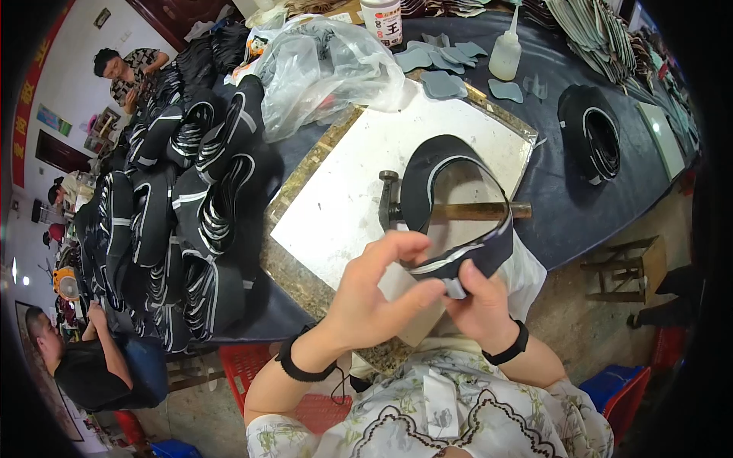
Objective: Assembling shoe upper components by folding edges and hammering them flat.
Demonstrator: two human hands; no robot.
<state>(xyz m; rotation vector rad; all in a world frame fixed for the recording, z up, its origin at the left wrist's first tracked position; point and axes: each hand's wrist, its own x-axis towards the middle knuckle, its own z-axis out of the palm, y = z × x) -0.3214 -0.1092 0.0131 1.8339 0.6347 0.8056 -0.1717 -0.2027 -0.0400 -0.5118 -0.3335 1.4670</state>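
A black curved band [427, 183] with light grey edging, bent into a loop and resembling a shoe-upper piece, stands over the white board [328, 206]. My right hand [481, 309] pinches its near end, thumb on top, where a small pale tab shows. Beside that end is my left hand [370, 294], its thumb and index finger spread apart with nothing seen between them. Whether a left fingertip touches the band I cannot make out. A hammer [473, 211] lies on the board, its wooden handle showing through the loop and its metal head left of the band.
Stacked bundles of black bands [221, 206] fill the table's left side; another coiled bundle [590, 136] lies right. Beyond the board are a clear plastic bag [328, 72], grey-blue pieces [443, 84], a squeeze bottle [505, 53] and a white tub [382, 21]. Two people sit at left.
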